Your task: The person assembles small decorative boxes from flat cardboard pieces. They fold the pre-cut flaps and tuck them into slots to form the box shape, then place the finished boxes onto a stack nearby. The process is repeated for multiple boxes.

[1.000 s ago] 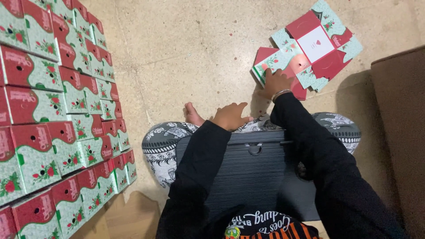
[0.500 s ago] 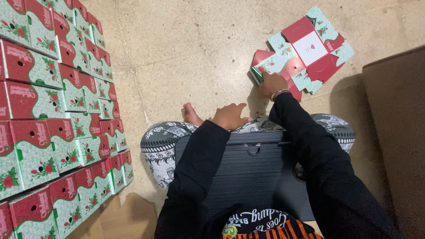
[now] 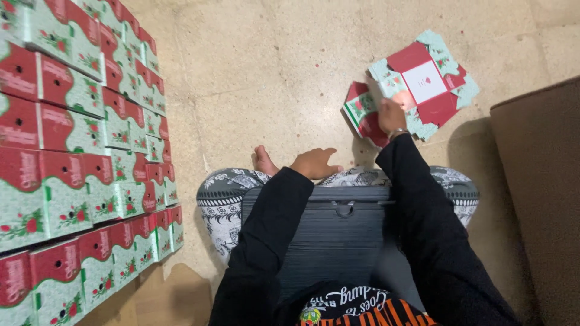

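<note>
Flat, unfolded red-and-green carton blanks [image 3: 423, 84] in a loose pile on the tan floor [image 3: 272, 78], far right of the scene, top sheet splayed open with a white square at its centre. Right hand [image 3: 391, 116] resting on the near left edge of that pile, wristband showing, fingers bent onto a partly lifted blank [image 3: 362, 115]; grip or mere touch impossible to tell from this angle. Left hand [image 3: 313, 163] lying loose and released, palm down with fingers spread, near the middle, holding nothing, just beside a bare foot [image 3: 264, 162]. Both arms in black sleeves. Under the forearms, a dark grey ribbed board [image 3: 338, 241] across the lap, above crossed legs in black-and-white patterned trousers [image 3: 220, 202]. Along the left, a tall stacked wall of assembled boxes [image 3: 78, 157] in the same red and green with fruit print, running from near to far. At the right edge, a brown upholstered surface [image 3: 538, 193].
</note>
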